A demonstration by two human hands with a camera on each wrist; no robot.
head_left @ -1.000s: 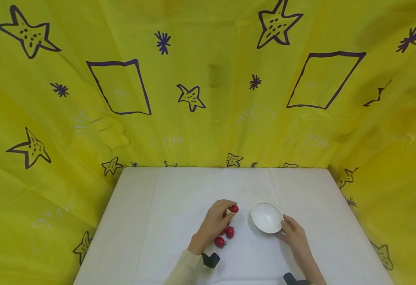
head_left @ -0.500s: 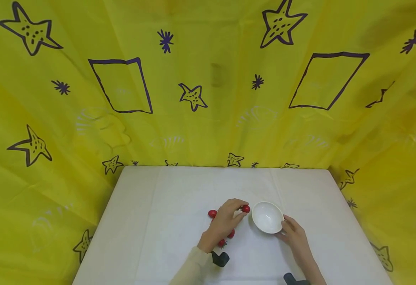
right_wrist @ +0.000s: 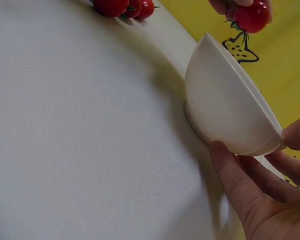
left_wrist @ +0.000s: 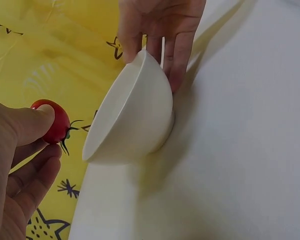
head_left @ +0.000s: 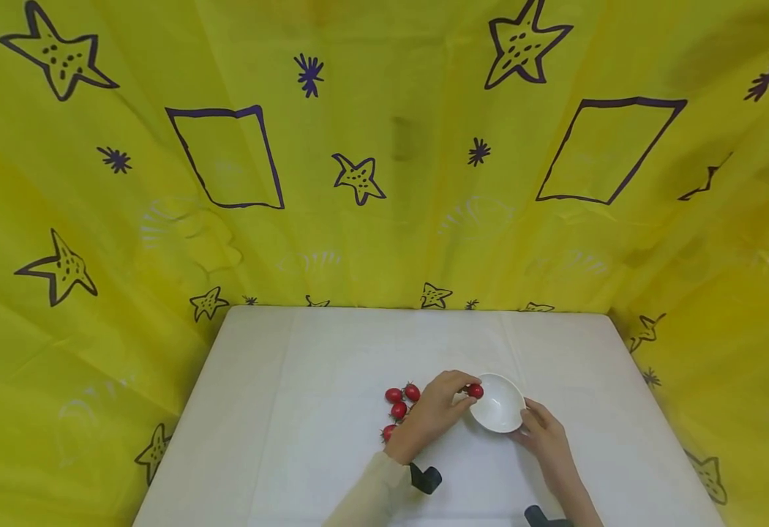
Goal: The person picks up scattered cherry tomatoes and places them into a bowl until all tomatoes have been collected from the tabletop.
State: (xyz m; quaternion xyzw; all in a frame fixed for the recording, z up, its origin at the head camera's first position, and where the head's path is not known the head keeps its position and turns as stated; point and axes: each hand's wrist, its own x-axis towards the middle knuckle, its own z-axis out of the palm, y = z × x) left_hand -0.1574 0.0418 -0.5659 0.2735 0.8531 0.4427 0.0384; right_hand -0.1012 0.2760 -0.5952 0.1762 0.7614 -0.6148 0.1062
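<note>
Over here, the head camera peers forward and down from well back, taking in the tabletop (head_left: 292, 439) and yellow curtain (head_left: 358, 241) behind. Close in and tipped sideways, the left wrist camera looks past the left hand (head_left: 440, 406) toward the white bowl (head_left: 501, 410); the right wrist camera, likewise near and tilted, faces it from the right hand (head_left: 547, 443). All three share bowl and held tomato (head_left: 475, 391).

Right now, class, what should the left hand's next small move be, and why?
Probably the left hand should ease its tomato rightward over the bowl: the head view shows it at the left edge, while the right hand holds the bowl.
</note>
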